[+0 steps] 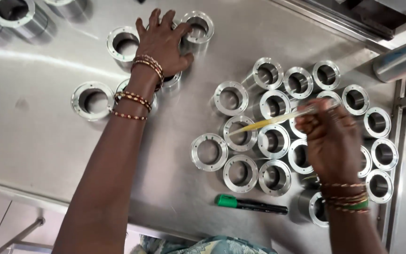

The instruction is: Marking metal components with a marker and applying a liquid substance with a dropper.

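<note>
My left hand lies palm down on a steel ring at the far side of the steel table, fingers spread over it, with more rings beside it. My right hand holds a thin yellow stick whose tip points left over a cluster of several short steel cylinders. The stick's tip hovers near one ring in the middle of that cluster. Both wrists wear beaded bangles.
A black marker with a green cap lies near the table's front edge. Loose rings sit at left, bigger cylinders at top left. A steel tube and frame rails run along the right side.
</note>
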